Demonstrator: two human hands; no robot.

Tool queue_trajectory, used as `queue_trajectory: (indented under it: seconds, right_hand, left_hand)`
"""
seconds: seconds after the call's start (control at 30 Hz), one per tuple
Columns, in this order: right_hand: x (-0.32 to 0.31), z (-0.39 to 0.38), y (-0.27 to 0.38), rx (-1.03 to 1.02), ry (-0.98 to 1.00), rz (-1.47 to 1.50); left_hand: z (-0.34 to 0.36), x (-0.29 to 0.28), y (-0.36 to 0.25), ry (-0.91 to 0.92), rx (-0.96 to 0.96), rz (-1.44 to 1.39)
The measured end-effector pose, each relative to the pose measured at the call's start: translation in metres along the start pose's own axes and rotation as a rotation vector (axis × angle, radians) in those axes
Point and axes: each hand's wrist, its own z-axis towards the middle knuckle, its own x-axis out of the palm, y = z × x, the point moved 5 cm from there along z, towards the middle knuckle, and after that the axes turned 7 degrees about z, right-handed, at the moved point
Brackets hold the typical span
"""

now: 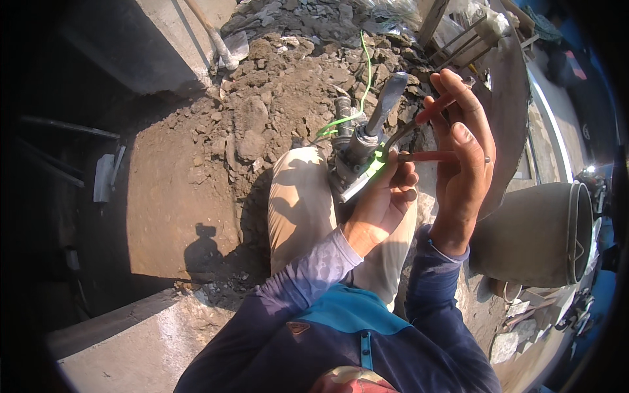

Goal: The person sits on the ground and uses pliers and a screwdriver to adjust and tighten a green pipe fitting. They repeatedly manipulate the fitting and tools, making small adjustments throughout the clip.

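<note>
Between my hands is a metal tool with two red handles (432, 156), apparently pliers held wide apart. My left hand (386, 209) has thumb and fingers curled on its metal part near the lower handle. My right hand (462, 170) is raised, with fingers extended around and behind both handles. Just behind them, between my knees (298, 216), a grey-and-green power tool (354, 157) with a cylindrical side grip stands tilted, a dark flat chisel bit (385, 103) pointing up. A bright green cord (367, 65) runs from near it over the rubble.
Broken soil and rock (259, 131) lie ahead. A long-handled tool (226, 56) leans by a concrete block (183, 39) at upper left. A dark recess with bars is at left, a concrete ledge (118, 347) at lower left. A large grey drum (527, 232) stands at right.
</note>
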Motion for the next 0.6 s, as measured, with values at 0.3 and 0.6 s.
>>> queue_trajectory:
  seconds: [0.3,0.6]
  right_hand:
    - [-0.014,0.02,-0.003,0.096,0.132,0.467]
    - [-0.006,0.039,-0.009,0.247,0.285,0.693]
  left_hand:
    - [0.003,0.006,0.005,0.066,0.017,-0.189]
    - [0.012,0.0,0.005,0.135,0.028,-0.358]
